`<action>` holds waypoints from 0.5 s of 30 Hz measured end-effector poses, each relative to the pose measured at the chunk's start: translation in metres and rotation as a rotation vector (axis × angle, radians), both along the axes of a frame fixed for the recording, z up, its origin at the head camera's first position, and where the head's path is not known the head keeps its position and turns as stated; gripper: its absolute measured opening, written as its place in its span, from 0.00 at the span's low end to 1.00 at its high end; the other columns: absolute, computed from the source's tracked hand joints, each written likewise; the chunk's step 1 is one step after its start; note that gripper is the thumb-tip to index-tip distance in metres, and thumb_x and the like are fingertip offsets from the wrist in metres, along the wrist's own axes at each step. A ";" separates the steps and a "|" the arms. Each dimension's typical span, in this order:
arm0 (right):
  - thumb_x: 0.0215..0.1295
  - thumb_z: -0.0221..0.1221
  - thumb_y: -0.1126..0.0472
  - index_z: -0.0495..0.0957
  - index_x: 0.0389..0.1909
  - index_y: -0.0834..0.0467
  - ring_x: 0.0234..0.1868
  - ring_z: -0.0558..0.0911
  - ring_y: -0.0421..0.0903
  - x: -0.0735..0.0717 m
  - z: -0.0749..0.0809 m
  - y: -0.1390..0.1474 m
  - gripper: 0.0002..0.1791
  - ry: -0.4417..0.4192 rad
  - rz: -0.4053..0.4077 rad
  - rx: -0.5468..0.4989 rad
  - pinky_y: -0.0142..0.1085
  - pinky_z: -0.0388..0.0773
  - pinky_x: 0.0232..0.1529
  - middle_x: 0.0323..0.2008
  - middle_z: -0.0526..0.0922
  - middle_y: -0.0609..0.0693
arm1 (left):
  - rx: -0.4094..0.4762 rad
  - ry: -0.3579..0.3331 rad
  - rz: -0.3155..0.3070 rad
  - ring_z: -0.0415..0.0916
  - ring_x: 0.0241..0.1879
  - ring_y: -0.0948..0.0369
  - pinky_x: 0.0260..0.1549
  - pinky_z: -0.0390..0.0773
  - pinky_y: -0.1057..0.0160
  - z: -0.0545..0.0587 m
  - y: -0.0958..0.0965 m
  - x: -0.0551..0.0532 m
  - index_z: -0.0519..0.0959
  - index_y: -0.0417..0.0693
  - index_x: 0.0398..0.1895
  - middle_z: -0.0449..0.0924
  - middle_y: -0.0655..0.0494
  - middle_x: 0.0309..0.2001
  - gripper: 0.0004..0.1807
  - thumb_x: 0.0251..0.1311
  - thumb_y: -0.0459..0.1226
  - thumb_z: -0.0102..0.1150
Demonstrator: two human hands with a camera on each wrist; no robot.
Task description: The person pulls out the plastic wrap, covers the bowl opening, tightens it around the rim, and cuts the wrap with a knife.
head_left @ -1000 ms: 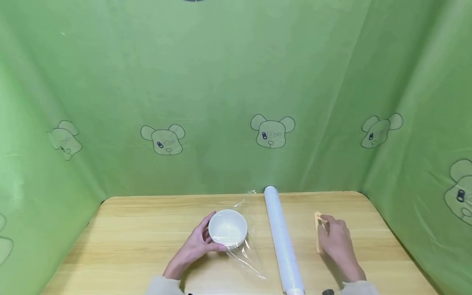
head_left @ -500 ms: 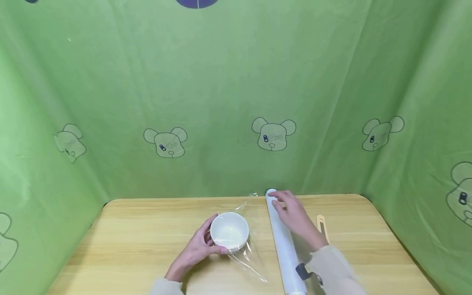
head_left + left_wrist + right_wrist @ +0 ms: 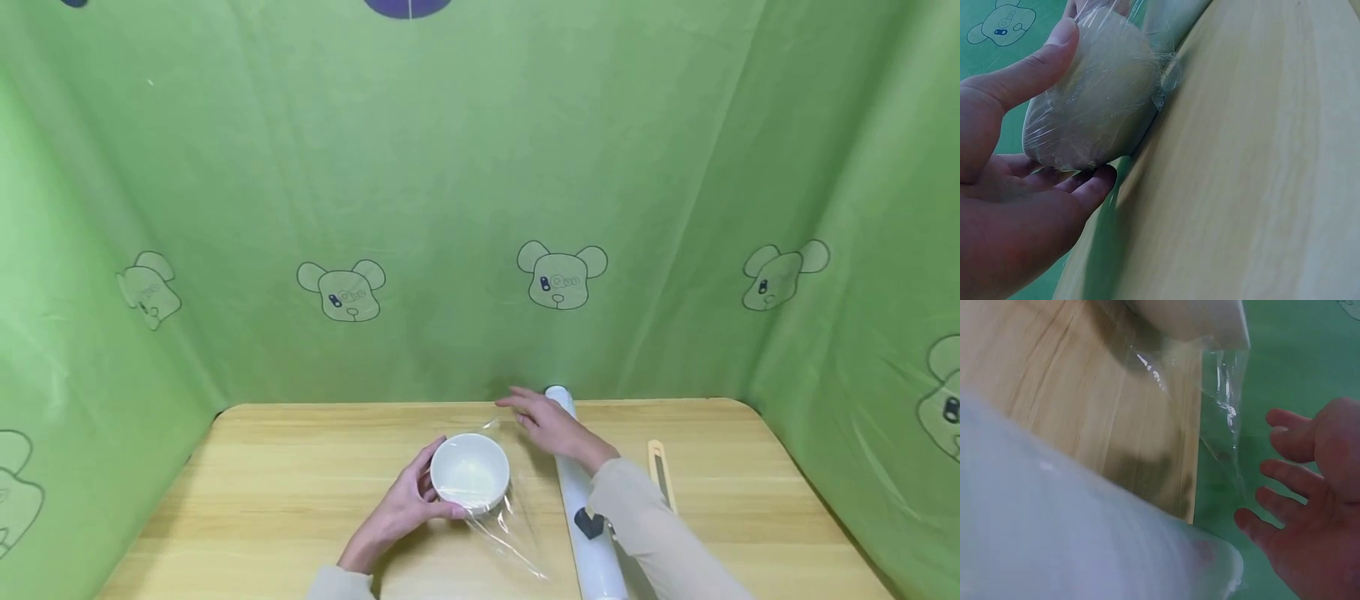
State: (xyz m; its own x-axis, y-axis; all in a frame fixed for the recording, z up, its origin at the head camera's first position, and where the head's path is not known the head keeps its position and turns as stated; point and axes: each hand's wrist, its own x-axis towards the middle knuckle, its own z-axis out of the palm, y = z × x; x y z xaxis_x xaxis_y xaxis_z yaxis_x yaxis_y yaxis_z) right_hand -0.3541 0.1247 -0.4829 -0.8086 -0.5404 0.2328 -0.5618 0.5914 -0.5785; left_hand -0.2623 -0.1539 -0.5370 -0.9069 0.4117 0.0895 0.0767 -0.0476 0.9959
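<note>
My left hand [image 3: 405,504] grips a white bowl [image 3: 470,471] from its left side, thumb at the near rim and fingers round the far side. Clear plastic wrap [image 3: 508,533] lies over the bowl and trails off to its right. In the left wrist view the wrap clings, wrinkled, to the bowl's outside [image 3: 1097,94]. My right hand [image 3: 551,425] reaches across the far end of a white roll of plastic wrap [image 3: 576,500], fingers spread and holding nothing. In the right wrist view those fingers [image 3: 1285,509] are apart from the hanging sheet.
A pale orange box cutter [image 3: 662,475] lies on the wooden table [image 3: 300,467] to the right of the roll, partly behind the right sleeve. A green curtain [image 3: 450,167] with bear drawings rises behind and on both sides of the table.
My right hand has left the box cutter on the table and moved left, over the roll, toward the bowl's far right side. The left hand keeps its grip on the bowl.
</note>
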 end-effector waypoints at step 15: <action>0.65 0.58 0.77 0.84 0.52 0.65 0.53 0.84 0.58 -0.007 -0.002 -0.006 0.17 -0.053 0.094 0.103 0.51 0.82 0.58 0.49 0.87 0.60 | 0.020 0.003 -0.006 0.60 0.72 0.34 0.68 0.69 0.56 -0.002 0.000 -0.001 0.41 0.34 0.81 0.52 0.27 0.76 0.65 0.46 0.24 0.77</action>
